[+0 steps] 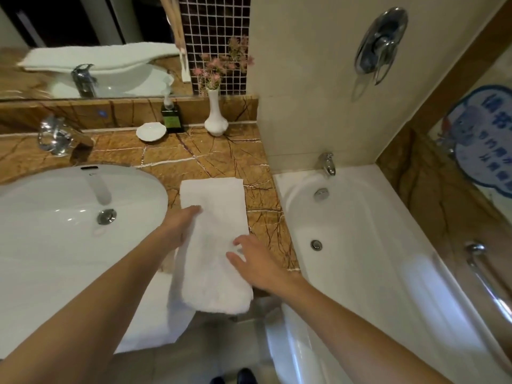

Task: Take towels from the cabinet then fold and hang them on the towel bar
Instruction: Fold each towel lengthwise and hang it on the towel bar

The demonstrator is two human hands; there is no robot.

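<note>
A white towel (213, 239) lies folded into a long strip on the brown marble counter (210, 159), between the sink and the bathtub; its near end hangs over the counter's front edge. My left hand (180, 225) rests on the towel's left edge, fingers fairly straight. My right hand (255, 261) lies flat on the towel's right side with fingers spread. A second white towel shows only as a reflection in the mirror (94, 58). No towel bar or cabinet is in view.
A white sink (55, 217) with a chrome tap (55, 137) is at the left. A soap dish (151, 131), a dark bottle (172, 117) and a white vase (216, 115) stand at the counter's back. The bathtub (360, 245) with a grab rail (487, 275) is at the right.
</note>
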